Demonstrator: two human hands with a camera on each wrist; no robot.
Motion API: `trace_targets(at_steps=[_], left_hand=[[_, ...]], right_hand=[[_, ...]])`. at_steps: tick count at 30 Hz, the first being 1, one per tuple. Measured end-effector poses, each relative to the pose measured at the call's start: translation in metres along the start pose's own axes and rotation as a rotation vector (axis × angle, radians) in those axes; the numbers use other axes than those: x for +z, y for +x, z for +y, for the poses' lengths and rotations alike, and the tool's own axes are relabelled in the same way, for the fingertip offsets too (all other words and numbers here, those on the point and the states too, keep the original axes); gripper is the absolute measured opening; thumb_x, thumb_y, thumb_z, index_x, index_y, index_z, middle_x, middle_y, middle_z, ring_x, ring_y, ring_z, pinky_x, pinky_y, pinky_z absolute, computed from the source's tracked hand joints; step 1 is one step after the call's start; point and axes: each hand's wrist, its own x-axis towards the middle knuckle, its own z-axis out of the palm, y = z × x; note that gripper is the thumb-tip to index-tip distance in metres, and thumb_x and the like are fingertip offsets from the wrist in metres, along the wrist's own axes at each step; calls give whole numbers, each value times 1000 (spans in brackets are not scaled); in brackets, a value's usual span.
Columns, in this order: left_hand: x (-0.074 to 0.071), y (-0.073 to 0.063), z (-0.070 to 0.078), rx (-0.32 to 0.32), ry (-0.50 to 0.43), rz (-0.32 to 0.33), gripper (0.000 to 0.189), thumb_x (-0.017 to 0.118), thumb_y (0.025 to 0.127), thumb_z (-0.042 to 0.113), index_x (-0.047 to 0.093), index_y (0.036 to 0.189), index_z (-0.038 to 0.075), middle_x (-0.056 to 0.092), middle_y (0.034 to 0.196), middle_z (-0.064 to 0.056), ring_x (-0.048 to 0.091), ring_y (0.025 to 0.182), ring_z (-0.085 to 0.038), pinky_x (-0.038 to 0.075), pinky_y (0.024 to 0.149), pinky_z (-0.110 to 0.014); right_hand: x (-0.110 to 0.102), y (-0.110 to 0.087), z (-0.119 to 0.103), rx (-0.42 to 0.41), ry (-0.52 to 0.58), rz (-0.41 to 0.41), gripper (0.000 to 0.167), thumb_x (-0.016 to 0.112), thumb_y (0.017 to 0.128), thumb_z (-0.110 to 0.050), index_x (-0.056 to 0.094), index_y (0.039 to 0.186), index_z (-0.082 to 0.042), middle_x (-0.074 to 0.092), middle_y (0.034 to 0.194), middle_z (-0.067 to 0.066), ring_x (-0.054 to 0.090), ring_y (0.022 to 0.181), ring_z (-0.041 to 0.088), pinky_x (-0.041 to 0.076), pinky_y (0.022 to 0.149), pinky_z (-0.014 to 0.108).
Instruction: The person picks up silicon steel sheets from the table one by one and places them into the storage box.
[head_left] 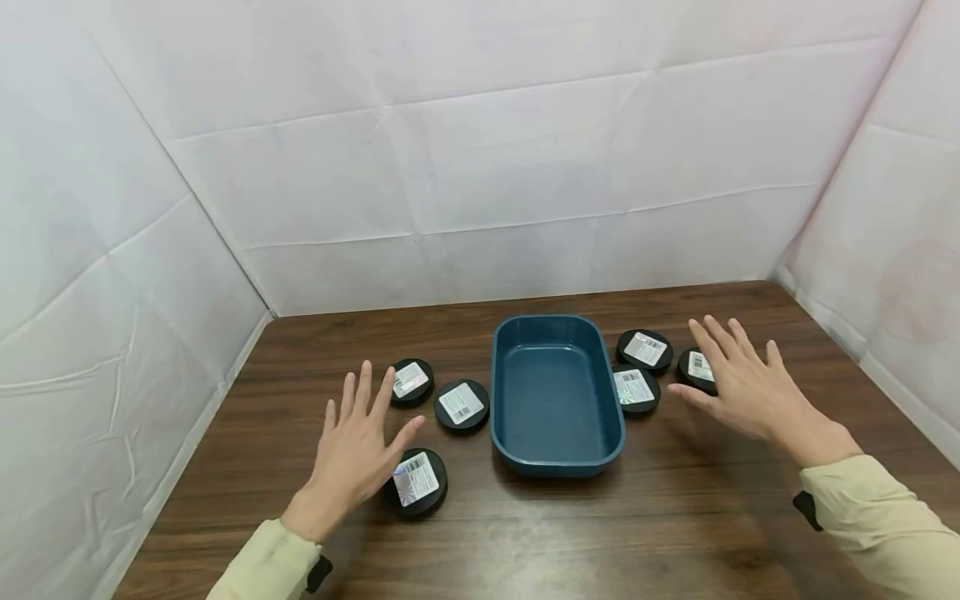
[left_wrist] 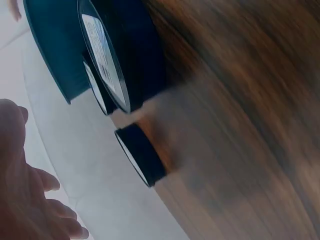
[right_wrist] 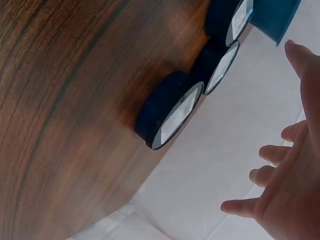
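Pale yellow-green fabric sleeves come in from the near edge, one to the left and one to the right, each leading to a bare hand above the dark brown wood-grain counter. Left hand is spread wide with nothing in it, its fingers pointing far and its thumb to the right; a flat round black disc with a white barcode label lies on the counter just to its right, partly beneath the thumb in the head view. Two similar labelled black discs lie farther off, the far-left disc near the fingertips and the middle disc to its right. Right hand is also wide and holds nothing, its fingers pointing far and left, partly covering the rightmost disc; two more discs sit left of it, close together. All six lie flat, labels up, and being round have no long axis. Between the groups stands a deep blue rectangular tray with rounded corners, its long axis running near to far.
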Motion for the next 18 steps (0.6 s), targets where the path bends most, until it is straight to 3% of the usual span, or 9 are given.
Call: trace_targets(at_steps=[18], left_hand=[[22, 3, 28, 26, -118, -51, 80, 45, 101, 61, 19, 162, 17, 7, 169, -16, 9, 156, -39, 19, 122, -65]], right_hand=[[9, 5, 10, 17, 17, -45, 107, 58, 92, -67, 5, 162, -6, 15, 164, 27, 12, 150, 53, 13, 110, 79]])
